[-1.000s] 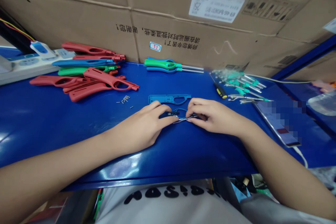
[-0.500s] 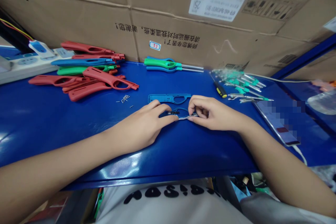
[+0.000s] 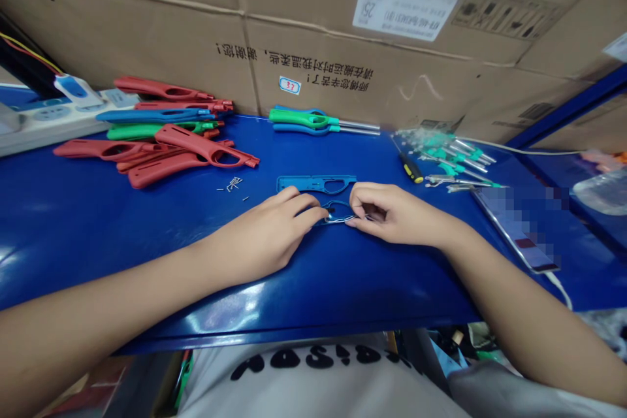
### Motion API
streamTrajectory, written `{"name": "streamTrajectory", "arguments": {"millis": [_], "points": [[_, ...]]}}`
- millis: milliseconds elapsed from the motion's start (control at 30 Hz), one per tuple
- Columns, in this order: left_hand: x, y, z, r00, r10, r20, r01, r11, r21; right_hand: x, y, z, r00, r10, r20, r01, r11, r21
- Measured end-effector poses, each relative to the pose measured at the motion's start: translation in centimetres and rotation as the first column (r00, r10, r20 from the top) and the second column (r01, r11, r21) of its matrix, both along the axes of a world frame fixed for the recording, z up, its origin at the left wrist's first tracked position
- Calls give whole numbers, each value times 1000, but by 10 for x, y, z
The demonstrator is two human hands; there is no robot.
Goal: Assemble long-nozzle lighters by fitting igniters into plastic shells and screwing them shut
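One cardboard box point(image 3: 304, 39) is stood along the far side of a blue tabletop point(image 3: 343, 294). Red handles point(image 3: 171, 160) are piled at the far left, well apart from the work. Both hands, the left hand point(image 3: 269, 228) and the right hand point(image 3: 394, 214), are brought together at the middle. The far blue shell point(image 3: 308, 184) is laid hollow side up just beyond them. The near blue shell point(image 3: 337, 202), partly covered, is gripped at its left part by the left thumb and fingers. A black piece point(image 3: 330, 211) is half hidden at those fingertips. Thin wires point(image 3: 340, 219) appear to be pinched by the right thumb and forefinger, the other fingers curled in. It is judged that the shell should be kept flat and steady by the left hand while the wires are guided, not tugged, within its edge; any strand left across the rim could be nipped. The small metal pins point(image 3: 234, 184), left of the far shell, are best not brushed by the left hand.
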State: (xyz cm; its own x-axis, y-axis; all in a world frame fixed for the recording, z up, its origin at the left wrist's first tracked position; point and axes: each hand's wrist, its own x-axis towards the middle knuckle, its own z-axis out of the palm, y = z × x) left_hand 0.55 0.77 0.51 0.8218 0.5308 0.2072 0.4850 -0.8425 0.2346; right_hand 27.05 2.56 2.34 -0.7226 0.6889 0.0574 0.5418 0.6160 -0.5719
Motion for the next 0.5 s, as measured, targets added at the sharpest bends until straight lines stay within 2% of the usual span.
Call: {"name": "streamTrajectory", "arguments": {"millis": [167,500], "points": [[0,1,1,1000,-9,25,10,1000,-20,-2,0,-2,999,-37,19,36,999,13],[-3,1,1,1000,-18,-13,18,1000,-1,-7,-1,-3,989,-150,-7,149,986,-81]]}}
